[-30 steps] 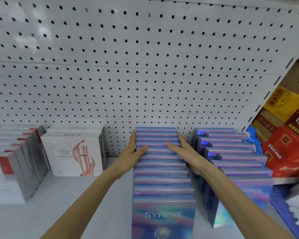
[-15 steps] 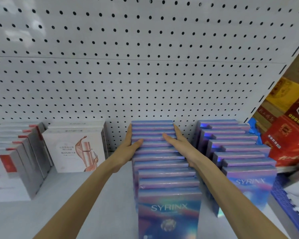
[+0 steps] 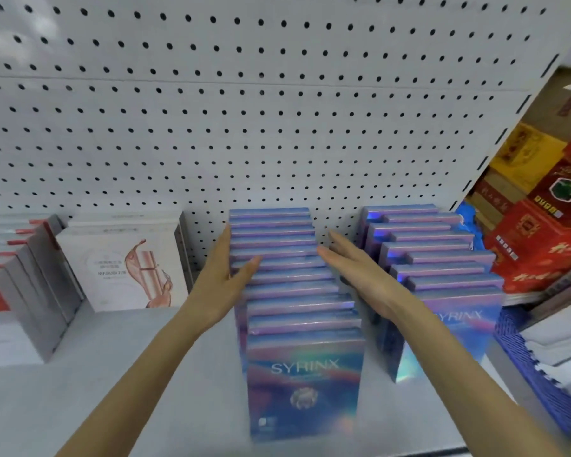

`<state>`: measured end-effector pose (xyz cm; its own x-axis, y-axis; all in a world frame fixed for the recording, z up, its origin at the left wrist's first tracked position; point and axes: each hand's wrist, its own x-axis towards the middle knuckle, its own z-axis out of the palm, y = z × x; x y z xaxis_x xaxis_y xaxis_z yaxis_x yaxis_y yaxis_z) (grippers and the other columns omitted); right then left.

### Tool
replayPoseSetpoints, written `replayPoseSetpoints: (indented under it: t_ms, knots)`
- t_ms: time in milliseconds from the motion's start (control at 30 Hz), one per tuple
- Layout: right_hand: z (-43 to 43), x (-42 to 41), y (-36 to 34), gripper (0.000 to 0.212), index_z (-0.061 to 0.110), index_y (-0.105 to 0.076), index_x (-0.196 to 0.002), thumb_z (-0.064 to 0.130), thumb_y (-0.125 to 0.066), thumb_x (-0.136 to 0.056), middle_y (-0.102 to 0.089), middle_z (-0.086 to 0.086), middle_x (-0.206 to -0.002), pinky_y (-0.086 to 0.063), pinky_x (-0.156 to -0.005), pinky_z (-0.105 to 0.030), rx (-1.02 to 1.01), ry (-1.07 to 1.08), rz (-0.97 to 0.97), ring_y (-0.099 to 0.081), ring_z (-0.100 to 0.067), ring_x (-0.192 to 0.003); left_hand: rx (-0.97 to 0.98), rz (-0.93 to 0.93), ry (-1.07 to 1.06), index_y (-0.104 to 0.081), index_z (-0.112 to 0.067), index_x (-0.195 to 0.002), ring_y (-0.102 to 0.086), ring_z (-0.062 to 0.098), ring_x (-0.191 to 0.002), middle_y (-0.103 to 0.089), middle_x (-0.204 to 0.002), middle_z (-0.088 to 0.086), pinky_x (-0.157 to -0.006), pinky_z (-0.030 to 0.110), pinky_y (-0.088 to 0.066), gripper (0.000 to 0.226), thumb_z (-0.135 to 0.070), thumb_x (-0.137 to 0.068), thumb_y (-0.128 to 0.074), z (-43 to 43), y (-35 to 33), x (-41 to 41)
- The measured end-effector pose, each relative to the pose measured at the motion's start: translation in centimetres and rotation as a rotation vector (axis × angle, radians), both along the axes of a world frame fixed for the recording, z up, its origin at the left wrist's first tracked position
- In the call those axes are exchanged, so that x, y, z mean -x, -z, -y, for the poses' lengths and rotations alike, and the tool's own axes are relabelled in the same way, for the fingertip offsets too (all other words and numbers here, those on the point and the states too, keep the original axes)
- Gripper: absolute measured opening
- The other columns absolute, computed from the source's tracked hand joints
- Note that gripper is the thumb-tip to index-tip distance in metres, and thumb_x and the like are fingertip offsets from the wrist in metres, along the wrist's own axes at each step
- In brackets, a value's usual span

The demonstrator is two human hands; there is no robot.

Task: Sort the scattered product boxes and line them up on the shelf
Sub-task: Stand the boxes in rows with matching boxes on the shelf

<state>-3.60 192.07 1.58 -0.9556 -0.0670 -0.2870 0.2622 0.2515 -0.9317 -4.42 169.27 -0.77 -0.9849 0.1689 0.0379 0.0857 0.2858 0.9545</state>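
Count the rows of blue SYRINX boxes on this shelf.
2. The middle row runs front to back between the left hand and right hand; the right row stands beside it. More may lie out of view.

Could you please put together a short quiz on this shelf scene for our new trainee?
1. Multiple choice: the right hand, beside the middle row of iridescent blue-purple SYRINX cardboard boxes, is A) clenched in a fist; B) open with straight fingers; C) out of view.
2. True or false: the left hand lifts one box clear of the white metal shelf.
3. Fill in: ___ rows of SYRINX boxes show on the shelf.
Key: 1 B. 2 False; its fingers lie along the row's left side, thumb on top. 3 Two; the second, staggered row stands to the right.
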Motion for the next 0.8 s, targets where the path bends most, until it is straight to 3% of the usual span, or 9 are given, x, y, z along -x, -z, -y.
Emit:
replayPoseSetpoints:
  t_ms: [67, 133, 200, 267, 333, 467, 567, 700, 800]
  knots:
    - [-0.7, -3.3, 0.5, 0.076, 0.032, -0.030, -0.149, 0.048, -0.062, -0.081, -0.035, 0.014, -0.150, -0.027, -0.109, -0.026, 0.103, 0.034, 0.030, -0.037, -0.001, -0.128, -0.089, -0.010, -0.062, -0.023, -0.060, -0.126, -0.045, -0.027, -0.105, -0.040, -0.121, -0.040, -0.083, 0.002, -0.040, 0.054, -0.052, -0.082, -0.052, -0.6, 0.6, -2.8]
    - [-0.1, -6.0, 1.4, 0.083, 0.036, -0.036, -0.145, 0.053, -0.065, -0.069, -0.041, 0.016, -0.146, -0.027, -0.107, -0.023, 0.210, 0.075, 0.060, -0.038, 0.002, -0.125, -0.234, 0.078, -0.096, -0.026, -0.063, -0.126, -0.051, -0.012, -0.114, -0.047, -0.126, -0.035, -0.092, 0.021, -0.047, 0.057, -0.061, -0.079, -0.056, -1.4, 1.4, -5.1]
    - [1.1, -7.0, 2.8, 0.064, 0.037, -0.041, -0.141, 0.049, -0.060, -0.081, -0.050, 0.014, -0.137, -0.038, -0.102, -0.023, 0.278, 0.160, 0.042, -0.048, -0.001, -0.119, -0.342, 0.165, -0.101, -0.028, -0.060, -0.131, -0.059, 0.001, -0.113, -0.052, -0.129, -0.025, -0.094, 0.034, -0.051, 0.065, -0.062, -0.074, -0.059, -2.1, 2.1, -6.3]
    - [2.3, -7.1, 3.4, 0.046, 0.036, -0.046, -0.139, 0.041, -0.051, -0.093, -0.057, 0.018, -0.122, -0.047, -0.101, -0.034, 0.369, 0.262, 0.038, -0.056, 0.000, -0.108, -0.413, 0.216, -0.098, -0.030, -0.054, -0.136, -0.063, 0.007, -0.110, -0.057, -0.129, -0.017, -0.093, 0.038, -0.052, 0.068, -0.056, -0.075, -0.060, -2.3, 2.2, -6.6]
    - [3.5, -6.8, 3.4, 0.042, 0.037, -0.048, -0.137, 0.041, -0.048, -0.095, -0.064, 0.019, -0.114, -0.048, -0.100, -0.047, 0.441, 0.270, 0.033, -0.063, -0.004, -0.104, -0.488, 0.259, -0.102, -0.037, -0.048, -0.136, -0.065, 0.017, -0.109, -0.063, -0.126, -0.009, -0.090, 0.042, -0.054, 0.060, -0.045, -0.080, -0.057, -2.0, 2.1, -6.5]
    - [4.8, -6.4, 4.3, 0.042, 0.044, -0.045, -0.137, 0.046, -0.049, -0.095, -0.063, 0.014, -0.127, -0.047, -0.101, -0.052, 0.500, 0.238, -0.049, -0.062, -0.011, -0.115, -0.537, 0.284, -0.111, -0.042, -0.045, -0.134, -0.065, 0.021, -0.110, -0.064, -0.125, -0.004, -0.088, 0.042, -0.054, 0.055, -0.042, -0.081, -0.054, -1.0, 1.8, -5.9]
    - [5.1, -6.3, 4.7, 0.049, 0.044, -0.043, -0.139, 0.053, -0.051, -0.091, -0.055, 0.013, -0.137, -0.040, -0.108, -0.052, 0.489, 0.209, -0.116, -0.053, -0.011, -0.126, -0.537, 0.273, -0.102, -0.043, -0.051, -0.127, -0.067, 0.018, -0.104, -0.067, -0.118, -0.010, -0.076, 0.033, -0.059, 0.050, -0.043, -0.079, -0.053, -0.8, 1.7, -5.8]
    - [5.3, -6.3, 4.4, 0.046, 0.041, -0.049, -0.136, 0.056, -0.047, -0.092, -0.058, 0.010, -0.135, -0.039, -0.108, -0.053, 0.480, 0.234, -0.129, -0.054, -0.015, -0.126, -0.507, 0.242, -0.078, -0.043, -0.056, -0.119, -0.067, 0.013, -0.103, -0.068, -0.110, -0.018, -0.076, 0.029, -0.058, 0.043, -0.044, -0.079, -0.051, -0.6, 1.7, -5.7]
    - [5.3, -6.5, 4.4, 0.040, 0.033, -0.053, -0.135, 0.042, -0.043, -0.098, -0.063, 0.013, -0.128, -0.046, -0.102, -0.036, 0.451, 0.302, -0.181, -0.058, -0.004, -0.118, -0.437, 0.226, -0.069, -0.034, -0.052, -0.134, -0.062, 0.009, -0.110, -0.057, -0.128, -0.016, -0.084, 0.026, -0.055, 0.058, -0.050, -0.078, -0.051, -0.2, 1.8, -5.6]
